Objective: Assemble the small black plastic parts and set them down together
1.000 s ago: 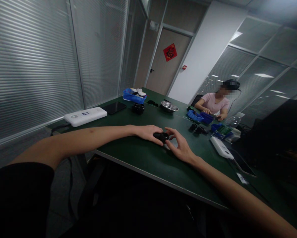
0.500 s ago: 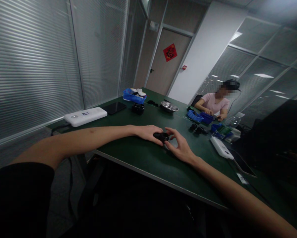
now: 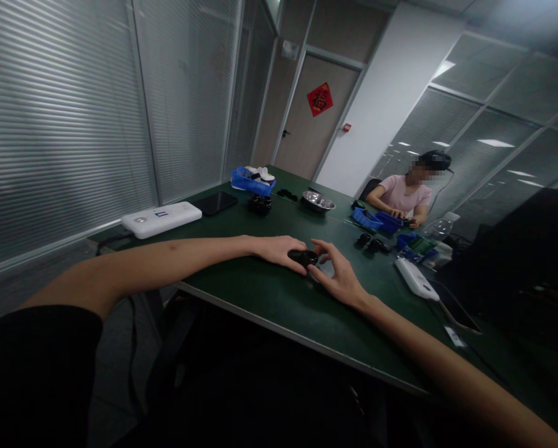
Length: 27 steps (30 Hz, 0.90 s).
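A small black round part (image 3: 303,256) rests on the green table (image 3: 269,292) in the middle of the view. My left hand (image 3: 275,249) reaches in from the left, its fingers closed round the part's left side. On the right side my right hand (image 3: 337,274) pinches the same part with thumb and forefinger, the other fingers spread above the table. Both forearms lie stretched out over the table's near edge.
A white box (image 3: 161,218) and a dark phone (image 3: 218,202) lie at the left. Further back stand a blue tray (image 3: 251,180), a black part (image 3: 260,204) and a metal bowl (image 3: 318,200). Another person (image 3: 404,194) works at blue bins (image 3: 374,219). A white device (image 3: 415,278) lies right.
My right hand's fingers have shifted slightly on the black part. The left hand and the part stay where they were.
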Each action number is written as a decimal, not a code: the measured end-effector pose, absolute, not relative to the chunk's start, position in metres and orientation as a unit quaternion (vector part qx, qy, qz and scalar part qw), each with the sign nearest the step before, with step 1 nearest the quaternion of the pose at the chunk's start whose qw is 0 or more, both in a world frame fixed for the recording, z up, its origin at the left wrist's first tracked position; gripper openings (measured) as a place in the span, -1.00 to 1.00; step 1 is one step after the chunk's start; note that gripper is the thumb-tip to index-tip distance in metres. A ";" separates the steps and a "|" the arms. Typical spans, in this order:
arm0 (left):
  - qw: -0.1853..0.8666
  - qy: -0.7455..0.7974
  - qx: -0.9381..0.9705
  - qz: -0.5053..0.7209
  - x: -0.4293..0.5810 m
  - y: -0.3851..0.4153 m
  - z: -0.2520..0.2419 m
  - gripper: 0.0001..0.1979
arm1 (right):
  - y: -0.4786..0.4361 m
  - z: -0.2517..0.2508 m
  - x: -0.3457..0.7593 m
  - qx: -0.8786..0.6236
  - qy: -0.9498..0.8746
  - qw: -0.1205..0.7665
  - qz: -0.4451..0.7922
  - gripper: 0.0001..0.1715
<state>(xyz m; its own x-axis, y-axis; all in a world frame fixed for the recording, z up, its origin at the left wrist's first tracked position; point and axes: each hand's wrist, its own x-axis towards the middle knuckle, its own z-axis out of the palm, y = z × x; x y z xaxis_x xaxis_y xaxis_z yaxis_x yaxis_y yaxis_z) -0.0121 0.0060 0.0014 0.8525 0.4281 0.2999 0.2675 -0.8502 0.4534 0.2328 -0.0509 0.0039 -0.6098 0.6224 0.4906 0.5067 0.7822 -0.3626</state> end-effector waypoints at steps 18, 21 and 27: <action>0.189 0.196 0.943 0.192 -0.012 0.007 0.001 -0.39 | -0.050 0.003 0.234 -0.303 -0.898 0.305 0.092 -0.38; 0.193 0.193 0.943 0.191 -0.012 0.007 0.001 -0.41 | -0.049 0.003 0.234 -0.312 -0.894 0.306 0.095 -0.35; 0.196 0.190 0.942 0.195 -0.013 0.006 0.002 -0.40 | -0.050 0.003 0.234 -0.311 -0.896 0.303 0.093 -0.36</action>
